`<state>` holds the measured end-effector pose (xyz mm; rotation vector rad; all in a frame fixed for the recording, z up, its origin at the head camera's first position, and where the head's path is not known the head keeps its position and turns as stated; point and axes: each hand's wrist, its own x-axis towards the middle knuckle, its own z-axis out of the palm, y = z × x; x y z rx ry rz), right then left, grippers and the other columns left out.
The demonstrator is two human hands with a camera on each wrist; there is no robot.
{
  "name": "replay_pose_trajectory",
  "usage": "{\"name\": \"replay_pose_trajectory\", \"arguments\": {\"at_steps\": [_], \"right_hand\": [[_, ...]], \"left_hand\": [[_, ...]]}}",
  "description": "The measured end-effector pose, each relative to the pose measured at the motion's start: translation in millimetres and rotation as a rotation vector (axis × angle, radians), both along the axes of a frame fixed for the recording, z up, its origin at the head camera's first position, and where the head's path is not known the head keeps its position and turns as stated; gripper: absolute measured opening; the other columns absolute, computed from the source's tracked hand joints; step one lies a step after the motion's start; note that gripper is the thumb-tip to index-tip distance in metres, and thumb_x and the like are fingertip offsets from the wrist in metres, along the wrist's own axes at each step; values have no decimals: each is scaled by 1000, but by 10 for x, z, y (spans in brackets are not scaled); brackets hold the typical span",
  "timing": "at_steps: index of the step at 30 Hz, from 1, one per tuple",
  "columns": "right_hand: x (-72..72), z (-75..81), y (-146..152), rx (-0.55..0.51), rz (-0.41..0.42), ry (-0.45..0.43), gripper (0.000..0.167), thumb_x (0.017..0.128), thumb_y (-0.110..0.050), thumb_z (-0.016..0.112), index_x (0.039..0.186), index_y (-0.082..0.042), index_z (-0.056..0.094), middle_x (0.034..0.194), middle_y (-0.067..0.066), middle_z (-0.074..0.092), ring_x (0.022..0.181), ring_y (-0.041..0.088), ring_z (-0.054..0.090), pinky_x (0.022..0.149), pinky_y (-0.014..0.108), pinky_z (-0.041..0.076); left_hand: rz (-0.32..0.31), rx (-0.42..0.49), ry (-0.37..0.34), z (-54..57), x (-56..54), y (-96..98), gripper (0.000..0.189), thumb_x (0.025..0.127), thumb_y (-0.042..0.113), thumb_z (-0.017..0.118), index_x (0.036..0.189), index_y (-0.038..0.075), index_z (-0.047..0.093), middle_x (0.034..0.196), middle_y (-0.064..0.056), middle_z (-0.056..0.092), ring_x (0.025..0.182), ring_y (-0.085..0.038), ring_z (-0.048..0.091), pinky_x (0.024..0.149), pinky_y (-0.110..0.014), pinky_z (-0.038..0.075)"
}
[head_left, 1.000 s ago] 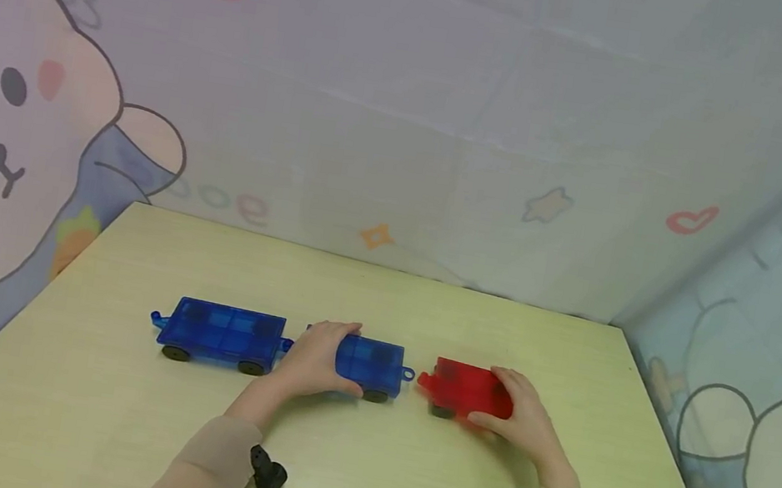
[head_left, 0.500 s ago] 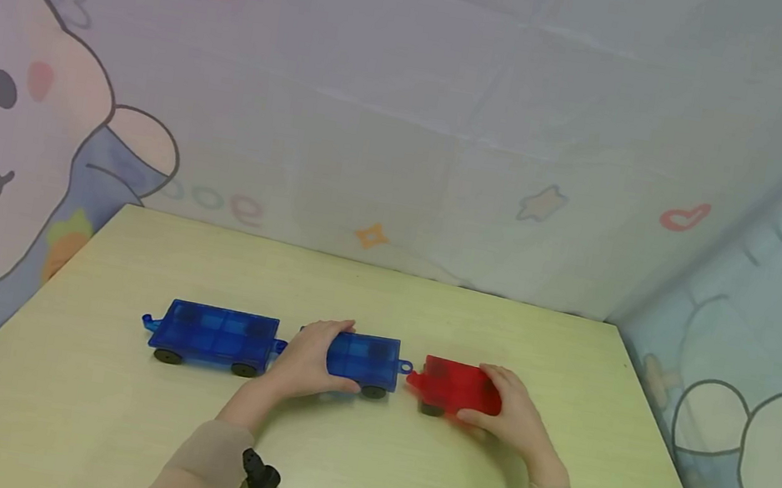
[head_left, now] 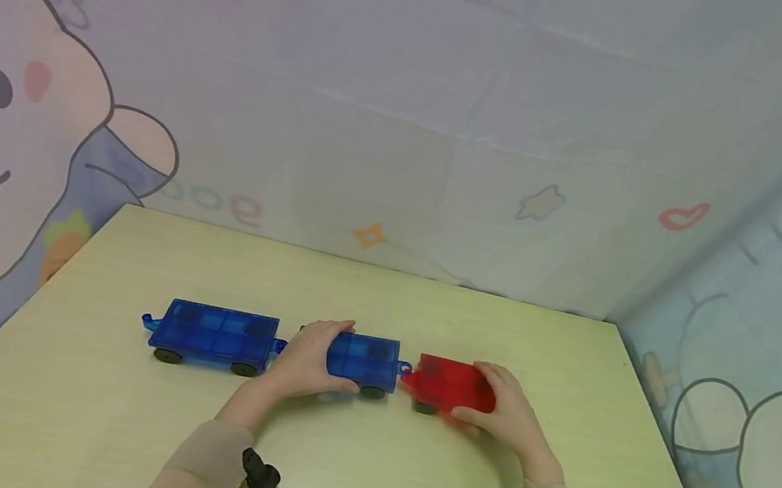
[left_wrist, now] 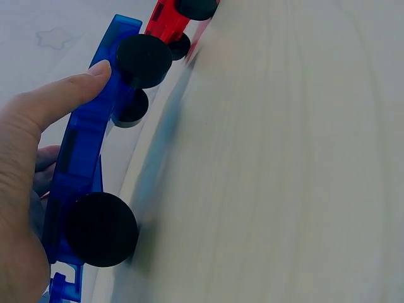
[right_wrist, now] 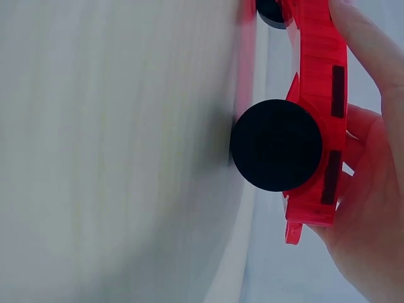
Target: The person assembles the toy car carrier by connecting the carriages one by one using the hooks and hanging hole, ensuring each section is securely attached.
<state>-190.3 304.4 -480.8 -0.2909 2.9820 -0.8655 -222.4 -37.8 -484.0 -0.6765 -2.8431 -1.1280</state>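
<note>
Two see-through blue toy train cars and a red one stand in a row on black wheels. My left hand [head_left: 304, 359] holds the middle blue car [head_left: 373, 361] across its width, thumb on the near side. Red plastic of the other toy car [head_left: 444, 383] shows under my right hand [head_left: 514, 410], which grips its right end between thumb and fingers. The red car's hook [head_left: 409, 378] overlaps the middle car's ring [head_left: 404, 367]; whether they are linked I cannot tell. At left, the other blue car [head_left: 216, 333] meets the middle one behind my left hand.
A pale wooden table [head_left: 358, 467] carries the cars. Printed cloth [head_left: 378, 124] hangs behind it and at both sides. Black wrist devices [head_left: 261, 475] sit by each sleeve, just above the tabletop.
My right hand has slid the red car leftward, narrowing the gap until its hook overlaps the blue ring. The left hand stays on the middle car; the head view has shifted slightly.
</note>
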Motion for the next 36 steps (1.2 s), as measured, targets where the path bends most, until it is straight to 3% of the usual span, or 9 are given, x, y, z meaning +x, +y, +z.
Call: {"name": "replay_pose_trajectory", "arguments": {"at_steps": [10,27,36], "right_hand": [[-12,-11,-25,-5,-5,-24,85,78,-43,80,144,-3,44,147,21,42,134,41,39,101,57,47],[-4,-36,-19,-11,14,20,84,78,-41,80,143,-2,46,146,22,44,133,42,40,104,58,43],[2,-24,-22,-9,4,0,85,78,-42,80,144,-2,45,149,24,40,138,45,34,106,60,41]], "left_hand": [[6,-14,5,2,0,1,94,71,43,86,146,8,43,142,-7,54,136,-34,44,112,-57,36],[-7,-50,-1,19,-2,23,94,68,43,88,145,7,46,142,-8,55,135,-34,45,111,-56,37],[-4,-67,18,17,-4,24,94,67,43,88,144,8,47,140,-9,56,133,-35,46,110,-57,38]]}}
